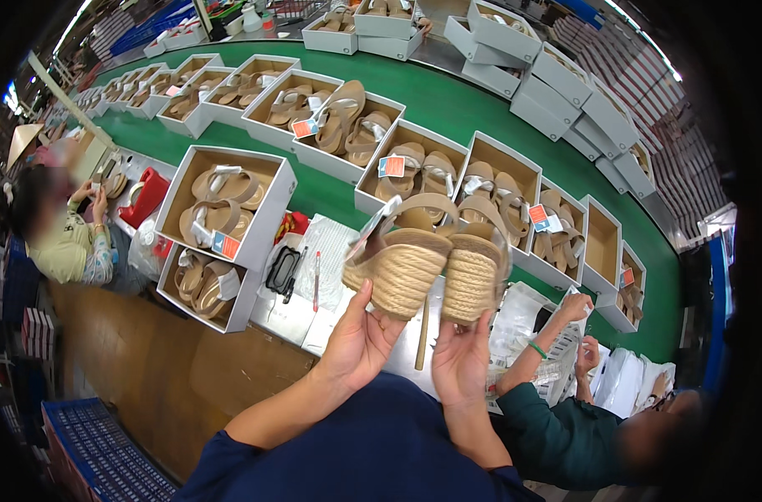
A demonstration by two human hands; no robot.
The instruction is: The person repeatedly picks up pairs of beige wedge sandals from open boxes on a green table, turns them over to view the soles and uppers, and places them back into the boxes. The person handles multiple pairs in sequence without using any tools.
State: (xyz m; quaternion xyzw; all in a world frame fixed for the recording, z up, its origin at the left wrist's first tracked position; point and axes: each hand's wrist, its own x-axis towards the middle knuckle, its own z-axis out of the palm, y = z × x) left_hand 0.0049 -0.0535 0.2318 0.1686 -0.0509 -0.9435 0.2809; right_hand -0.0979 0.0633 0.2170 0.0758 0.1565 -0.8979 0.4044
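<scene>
A pair of beige wedge sandals with rope-wrapped heels is held up in front of me, heels toward me and side by side. My left hand grips the left sandal from below, thumb on the heel. Around the underside of the right sandal my right hand is closed. Behind them, a white shoe box holds another pair with an orange tag. To the left, a box of sandals rests on top of a second box.
Rows of open shoe boxes line a green conveyor belt. A red pen and a black-framed object lie on the white worktable. Close on my right, a co-worker's hands handle paper. Another person works at far left.
</scene>
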